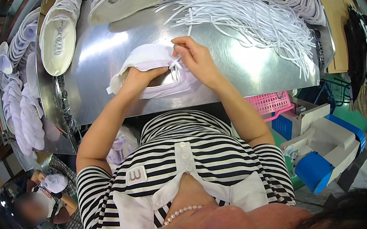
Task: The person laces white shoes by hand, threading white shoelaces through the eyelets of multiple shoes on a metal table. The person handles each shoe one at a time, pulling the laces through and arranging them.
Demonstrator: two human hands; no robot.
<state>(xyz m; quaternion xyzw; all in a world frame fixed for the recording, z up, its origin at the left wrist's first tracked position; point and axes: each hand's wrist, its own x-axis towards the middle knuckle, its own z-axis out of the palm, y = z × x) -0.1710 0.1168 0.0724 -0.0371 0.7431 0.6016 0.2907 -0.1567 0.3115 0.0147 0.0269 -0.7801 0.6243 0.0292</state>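
Observation:
A white and pale lilac shoe upper lies on the shiny metal table in front of me. My left hand grips it at the opening, the thumb pointing toward the eyelets and the other fingers hidden by the upper. A white shoelace crosses the eyelet rows. Over that end, my right hand is closed in a pinch on the lace, thumb against forefinger. Beyond it, a thick bundle of loose white laces spreads over the table's right side.
Stacked white uppers line the table's far edge, with another nested stack at the far left. More uppers hang to the left. A pink basket and a grey-and-blue machine stand at right. Another person holds a white shoe at lower left.

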